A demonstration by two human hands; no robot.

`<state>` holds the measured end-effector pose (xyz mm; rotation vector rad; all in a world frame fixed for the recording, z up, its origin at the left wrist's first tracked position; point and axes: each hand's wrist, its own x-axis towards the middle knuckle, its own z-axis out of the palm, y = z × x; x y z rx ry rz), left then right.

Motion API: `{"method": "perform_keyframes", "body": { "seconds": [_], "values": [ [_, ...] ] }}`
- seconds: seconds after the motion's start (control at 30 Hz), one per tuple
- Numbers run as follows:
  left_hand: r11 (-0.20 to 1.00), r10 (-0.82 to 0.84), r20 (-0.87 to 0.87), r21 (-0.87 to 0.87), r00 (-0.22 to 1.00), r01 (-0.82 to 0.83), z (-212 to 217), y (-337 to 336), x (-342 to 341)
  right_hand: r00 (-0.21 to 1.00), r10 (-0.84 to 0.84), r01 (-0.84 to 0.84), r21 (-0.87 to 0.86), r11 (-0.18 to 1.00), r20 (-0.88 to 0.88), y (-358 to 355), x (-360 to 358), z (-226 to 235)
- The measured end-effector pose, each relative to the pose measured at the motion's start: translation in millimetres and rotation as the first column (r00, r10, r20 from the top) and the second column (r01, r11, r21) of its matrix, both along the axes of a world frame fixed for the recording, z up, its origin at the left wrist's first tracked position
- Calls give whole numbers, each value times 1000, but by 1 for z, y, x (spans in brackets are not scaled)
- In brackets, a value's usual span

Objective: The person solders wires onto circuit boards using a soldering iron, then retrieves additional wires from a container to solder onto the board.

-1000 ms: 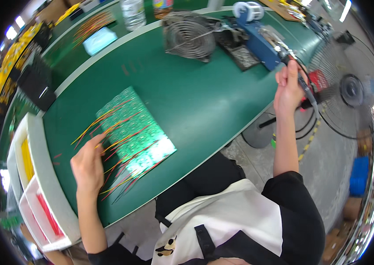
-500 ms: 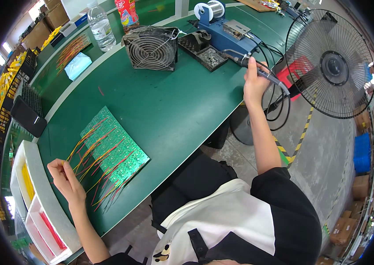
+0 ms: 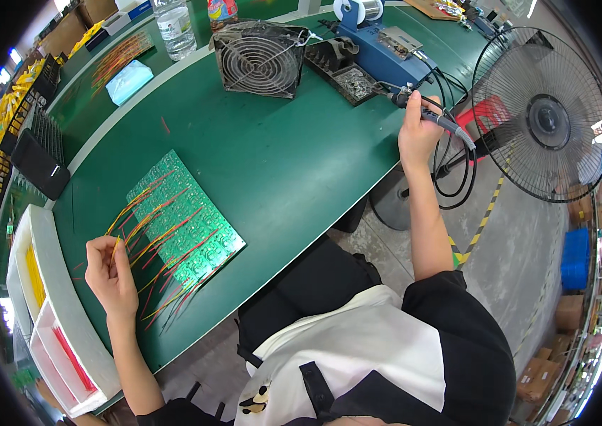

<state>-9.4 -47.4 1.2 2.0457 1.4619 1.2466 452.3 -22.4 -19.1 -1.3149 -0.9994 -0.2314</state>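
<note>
Left hand (image 3: 114,278) closer to circuit board (image 3: 196,226) than half-second ago.

Head view: fisheye, worn on the person's head, above and behind both grips, facing down and forward. Mid-close: left hand (image 3: 112,277) and right hand (image 3: 419,135) both whole in frame. Torso (image 3: 358,341) sits nearer than either grip, at bottom; bench (image 3: 294,170) spreads between and beyond the grips, edges bending; fan (image 3: 548,122) stands right of right grip, toward the dark round rim.
</note>
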Motion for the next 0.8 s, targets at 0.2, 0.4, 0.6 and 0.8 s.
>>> {"method": "perform_keyframes", "body": {
  "seconds": [0.2, 0.4, 0.6, 0.8],
  "values": [
    [1000, 13, 51, -13, 999, -13, 0, -2, 0, 989, -3, 8, -29, 1000, 148, 1, -5, 9],
    [1000, -7, 6, -5, 1000, 8, 1, -1, -3, 990, 8, 12, -135, 991, 143, 3, -8, 28],
    [1000, -13, 42, 16, 999, 12, 3, -2, 1, 993, -1, 10, -77, 997, 118, 7, -6, 23],
    [999, -18, 19, 32, 1000, 17, 1, -2, 0, 994, -16, 23, -58, 998, 112, 5, -7, 22]
  ]
}}
